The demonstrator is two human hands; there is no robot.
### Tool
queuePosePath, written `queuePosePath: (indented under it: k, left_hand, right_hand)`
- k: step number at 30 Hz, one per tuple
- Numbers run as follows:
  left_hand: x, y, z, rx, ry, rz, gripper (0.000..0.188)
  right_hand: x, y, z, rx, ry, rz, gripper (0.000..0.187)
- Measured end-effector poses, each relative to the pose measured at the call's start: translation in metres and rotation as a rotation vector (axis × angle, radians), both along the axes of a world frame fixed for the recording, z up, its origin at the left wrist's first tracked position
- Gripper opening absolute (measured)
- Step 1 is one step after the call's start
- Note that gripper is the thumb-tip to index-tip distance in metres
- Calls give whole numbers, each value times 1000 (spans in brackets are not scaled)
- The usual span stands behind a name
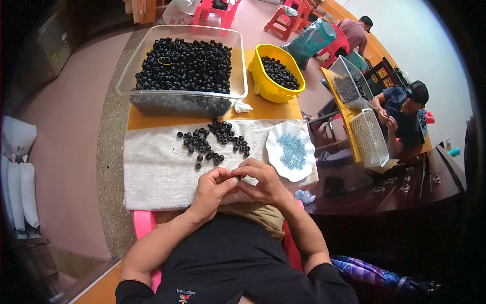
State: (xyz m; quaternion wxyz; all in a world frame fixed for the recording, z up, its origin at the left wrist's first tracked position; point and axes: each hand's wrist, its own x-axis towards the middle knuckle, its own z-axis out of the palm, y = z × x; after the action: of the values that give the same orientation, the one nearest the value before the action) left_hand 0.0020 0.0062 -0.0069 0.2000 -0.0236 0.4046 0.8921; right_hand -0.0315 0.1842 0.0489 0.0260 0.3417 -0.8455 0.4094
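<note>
My left hand (213, 191) and my right hand (263, 183) meet above the near part of a white towel (152, 175). Between their pinched fingertips is a small black round piece (237, 177), mostly covered by the fingers. Just beyond, loose black round pieces with holes (200, 142) lie scattered on the towel. To the right of them, a white scalloped plate (273, 138) holds many tiny clear, bluish bits (292, 152). Its near rim lies close to my right hand.
At the table's back stand a clear plastic bin (239, 71) full of black pieces and a yellow tub (263, 86) with more. A crumpled tissue (243, 107) lies between them. On the right, a person (405, 114) sits by a white basket (367, 139). Pink stool edges (144, 223) flank me.
</note>
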Motion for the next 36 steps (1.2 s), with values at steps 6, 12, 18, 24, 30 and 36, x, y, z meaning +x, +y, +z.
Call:
queuePosePath:
  k: [6,12,18,24,30,36]
  left_hand:
    - [1,1,3,-22,16,29,13]
    - [2,1,7,-7,-9,50,10]
    - [2,1,3,-38,10,41,13]
    - [2,1,5,-75,19,29,15]
    - [2,1,7,-76,39,2,14]
    - [2,1,7,-90,64,13,13]
  right_hand:
    - [0,6,-4,19,-93,-6,27]
    - [2,5,4,37,-70,23,24]
    - [-2,15,2,-52,-146,89,18]
    - [-2,20,2,-131,-244,91,11]
    - [0,23,-5,-182,-417,41,9]
    - [0,22,-5,-208,-491,18,8]
